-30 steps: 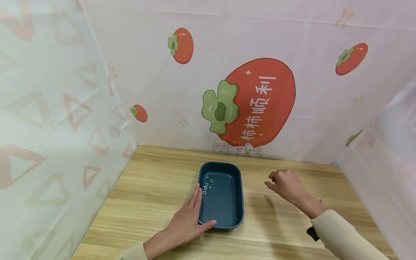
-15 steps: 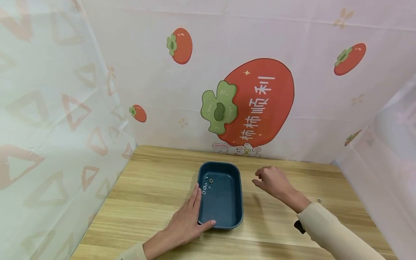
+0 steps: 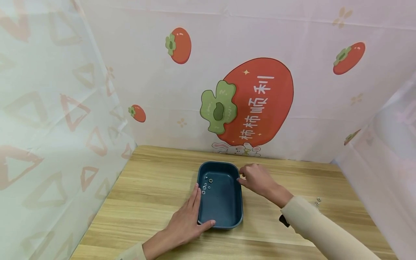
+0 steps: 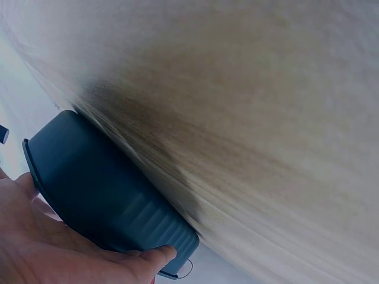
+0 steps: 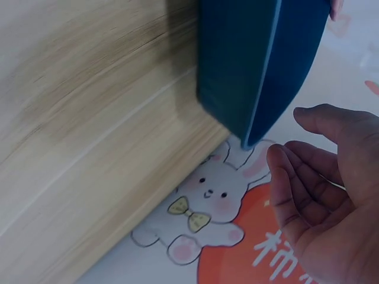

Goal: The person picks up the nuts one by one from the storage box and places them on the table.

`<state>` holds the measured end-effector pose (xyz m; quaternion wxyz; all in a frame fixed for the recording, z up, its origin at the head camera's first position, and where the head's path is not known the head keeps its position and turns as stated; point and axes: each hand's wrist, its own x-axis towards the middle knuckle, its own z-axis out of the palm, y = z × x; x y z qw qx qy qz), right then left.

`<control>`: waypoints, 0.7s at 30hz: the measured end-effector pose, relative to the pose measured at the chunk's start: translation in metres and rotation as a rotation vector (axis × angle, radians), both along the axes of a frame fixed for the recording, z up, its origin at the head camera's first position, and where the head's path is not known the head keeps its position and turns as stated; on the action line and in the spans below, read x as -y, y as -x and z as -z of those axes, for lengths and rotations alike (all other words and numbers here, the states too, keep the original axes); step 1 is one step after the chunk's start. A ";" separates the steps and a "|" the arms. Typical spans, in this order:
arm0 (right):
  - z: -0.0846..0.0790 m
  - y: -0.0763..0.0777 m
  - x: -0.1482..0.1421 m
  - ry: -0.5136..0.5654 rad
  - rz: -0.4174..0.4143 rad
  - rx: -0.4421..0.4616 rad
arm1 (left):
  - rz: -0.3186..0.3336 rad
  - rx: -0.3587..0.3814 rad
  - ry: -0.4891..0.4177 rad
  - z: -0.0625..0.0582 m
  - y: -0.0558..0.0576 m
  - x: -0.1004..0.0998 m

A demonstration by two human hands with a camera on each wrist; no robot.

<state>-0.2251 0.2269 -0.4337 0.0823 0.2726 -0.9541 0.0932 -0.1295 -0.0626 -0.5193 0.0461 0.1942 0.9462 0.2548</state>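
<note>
A dark blue rectangular tray (image 3: 242, 206) stands on the wooden table, with several small metal nuts (image 3: 204, 187) inside along its left side. My left hand (image 3: 182, 224) rests against the tray's left wall with fingers straight, its thumb lying over the front rim. In the left wrist view, that hand (image 4: 65, 251) touches the tray's outer side (image 4: 106, 189). By the tray's far right corner is my right hand (image 3: 258, 180), fingers loosely bent. Seen from the right wrist, thumb and fingers of this hand (image 5: 325, 183) stand apart, and nothing shows between them.
Two more small nuts (image 3: 317, 201) lie on the table (image 3: 156, 180) at the right, beside the right sleeve (image 3: 312, 220). A printed white cloth (image 3: 162, 86) hangs behind the table's far edge, and further cloth walls stand at both sides.
My right hand has moved left across the table to the tray's right rim. A second loose nut now shows beside the sleeve. The left hand and tray have stayed put.
</note>
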 end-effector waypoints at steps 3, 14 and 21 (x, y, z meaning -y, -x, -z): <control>0.001 0.001 0.009 0.006 -0.027 0.018 | 0.002 0.004 0.000 -0.001 0.000 0.000; 0.008 0.013 0.038 -0.021 -0.088 0.113 | 0.008 0.008 0.011 -0.001 0.000 0.001; 0.012 0.019 0.052 -0.003 -0.142 0.215 | 0.018 0.009 0.009 -0.001 0.000 0.001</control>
